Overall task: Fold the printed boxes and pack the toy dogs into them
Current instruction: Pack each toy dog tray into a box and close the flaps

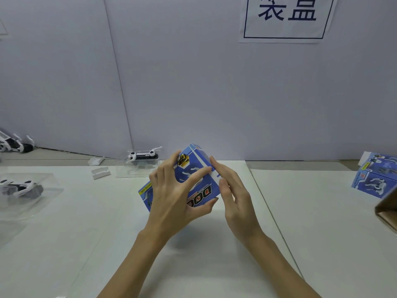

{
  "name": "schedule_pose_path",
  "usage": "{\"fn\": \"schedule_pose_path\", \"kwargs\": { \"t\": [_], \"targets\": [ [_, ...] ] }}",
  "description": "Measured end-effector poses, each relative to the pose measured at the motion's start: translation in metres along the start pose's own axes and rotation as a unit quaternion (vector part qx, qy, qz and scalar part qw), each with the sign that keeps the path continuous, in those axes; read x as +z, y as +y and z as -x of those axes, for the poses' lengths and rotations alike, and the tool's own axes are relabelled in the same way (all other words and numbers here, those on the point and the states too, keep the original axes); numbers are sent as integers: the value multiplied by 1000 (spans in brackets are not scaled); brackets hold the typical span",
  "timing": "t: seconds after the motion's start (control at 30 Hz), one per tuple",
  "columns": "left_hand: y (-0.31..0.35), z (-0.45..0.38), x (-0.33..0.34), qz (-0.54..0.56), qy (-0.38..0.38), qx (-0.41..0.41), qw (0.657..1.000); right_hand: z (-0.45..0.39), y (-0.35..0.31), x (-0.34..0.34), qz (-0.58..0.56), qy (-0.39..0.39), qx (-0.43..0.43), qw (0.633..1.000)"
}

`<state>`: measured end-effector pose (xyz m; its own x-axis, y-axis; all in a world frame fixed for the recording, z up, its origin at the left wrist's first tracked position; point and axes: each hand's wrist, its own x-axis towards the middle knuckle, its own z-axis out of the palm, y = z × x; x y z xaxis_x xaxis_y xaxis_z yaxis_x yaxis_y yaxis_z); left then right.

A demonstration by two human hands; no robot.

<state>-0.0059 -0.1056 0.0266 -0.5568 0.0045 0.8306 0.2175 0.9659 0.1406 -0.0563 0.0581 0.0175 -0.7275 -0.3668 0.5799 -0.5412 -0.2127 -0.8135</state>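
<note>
A blue printed box (198,177) with "DOG" lettering is held tilted above the white table (214,244) at the centre. My left hand (171,194) grips its front face, thumb under the lower edge and fingers spread over the print. My right hand (232,190) presses against the box's right side, fingertips on its white edge. A black-and-white toy dog (142,157) lies in a clear plastic tray behind the box. Another toy dog (20,188) sits in a clear tray at the left.
More toy dogs (15,144) lie at the far left by the wall. Two small white plastic pieces (100,166) rest left of the centre tray. Folded blue boxes (374,177) stand at the right, next to a brown carton edge (386,211).
</note>
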Motion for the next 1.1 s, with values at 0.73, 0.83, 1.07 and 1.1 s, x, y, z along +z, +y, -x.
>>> {"fn": "schedule_pose_path", "kwargs": {
  "t": [0.73,0.83,1.07,1.1],
  "targets": [
    [-4,0,8,-8,3,-22,1000,2,11,5,97,14,-45,994],
    [-4,0,9,-13,8,-25,1000,3,12,7,98,21,-57,993],
    [-2,1,5,-23,13,-18,999,3,17,8,110,24,-62,992],
    [-2,0,3,-25,13,-18,999,3,17,8,112,23,-62,992]
  ]
}}
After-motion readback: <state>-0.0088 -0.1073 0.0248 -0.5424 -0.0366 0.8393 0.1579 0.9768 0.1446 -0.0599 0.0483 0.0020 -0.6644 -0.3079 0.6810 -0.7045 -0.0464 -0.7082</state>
